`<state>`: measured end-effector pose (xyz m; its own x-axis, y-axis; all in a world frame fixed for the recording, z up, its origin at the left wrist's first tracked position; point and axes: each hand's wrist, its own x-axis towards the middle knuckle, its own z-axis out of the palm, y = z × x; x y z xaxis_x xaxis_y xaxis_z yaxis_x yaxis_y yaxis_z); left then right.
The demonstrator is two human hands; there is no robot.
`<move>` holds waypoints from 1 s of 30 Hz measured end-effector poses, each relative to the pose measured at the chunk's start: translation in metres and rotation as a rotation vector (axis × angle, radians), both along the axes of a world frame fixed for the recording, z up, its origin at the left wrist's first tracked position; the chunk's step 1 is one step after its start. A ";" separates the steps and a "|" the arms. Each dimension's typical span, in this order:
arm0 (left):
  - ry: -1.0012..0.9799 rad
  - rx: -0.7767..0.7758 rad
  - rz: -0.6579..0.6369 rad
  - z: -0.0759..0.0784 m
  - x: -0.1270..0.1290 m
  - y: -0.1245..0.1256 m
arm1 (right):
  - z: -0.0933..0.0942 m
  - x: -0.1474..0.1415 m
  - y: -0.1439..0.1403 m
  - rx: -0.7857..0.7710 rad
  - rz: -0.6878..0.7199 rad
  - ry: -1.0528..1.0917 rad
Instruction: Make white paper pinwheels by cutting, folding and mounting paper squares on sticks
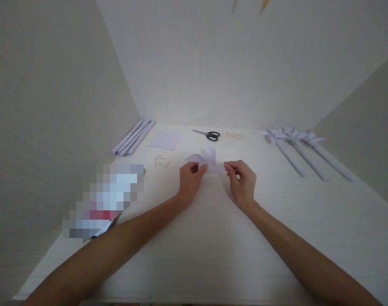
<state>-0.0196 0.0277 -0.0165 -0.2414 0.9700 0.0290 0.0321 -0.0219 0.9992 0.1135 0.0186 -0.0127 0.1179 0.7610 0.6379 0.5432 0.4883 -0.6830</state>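
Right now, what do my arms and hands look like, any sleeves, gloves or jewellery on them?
Both arms are bare up to the bottom edge of the picture, with no sleeves in view. The left hand and the right hand wear no gloves, and no watch, bracelet or ring shows at either wrist or on the fingers.

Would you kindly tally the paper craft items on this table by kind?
Finished pinwheels on sticks: 3
Folded pinwheel head held in both hands: 1
Flat paper squares: 1
Scissors: 1
Total: 6, leaving out the rolled tubes, too bunched to count.
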 end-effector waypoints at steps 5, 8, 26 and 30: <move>0.078 -0.003 -0.027 0.001 0.002 -0.002 | -0.001 0.001 -0.003 0.012 0.047 -0.256; 0.101 -0.004 -0.032 0.001 0.003 -0.002 | -0.001 0.002 -0.002 0.009 0.057 -0.273; 0.133 0.010 -0.055 0.000 0.002 -0.005 | -0.004 -0.001 -0.001 -0.078 0.020 -0.307; 0.169 0.027 -0.044 0.001 0.002 -0.006 | -0.003 -0.001 -0.002 -0.078 0.007 -0.334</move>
